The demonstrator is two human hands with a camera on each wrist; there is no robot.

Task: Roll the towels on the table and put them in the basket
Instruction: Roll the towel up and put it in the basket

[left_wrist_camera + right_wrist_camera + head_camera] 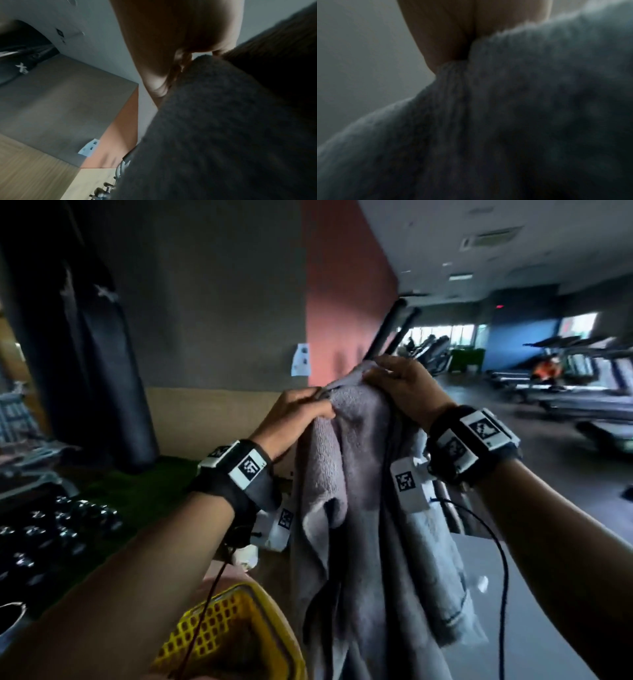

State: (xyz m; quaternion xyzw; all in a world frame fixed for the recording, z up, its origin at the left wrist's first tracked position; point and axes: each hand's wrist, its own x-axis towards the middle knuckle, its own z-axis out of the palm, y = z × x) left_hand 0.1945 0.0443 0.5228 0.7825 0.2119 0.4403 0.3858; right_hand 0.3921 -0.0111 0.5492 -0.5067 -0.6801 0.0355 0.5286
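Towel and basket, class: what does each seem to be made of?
Towel: looks like grey terry cloth, matte; a looped, fuzzy pile shows, and it hangs in soft folds from both hands. Basket: probably moulded plastic, yellow with a slight sheen; its wall is a regular lattice of small holes.

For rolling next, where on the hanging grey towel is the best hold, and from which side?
Probably the top hem. The towel hangs bunched in loose folds, so only that upper edge is taut enough to pinch. Come from each side at the top: the left hand and right hand already pinch it there, close together. Sliding them apart toward the corners should spread it flat.
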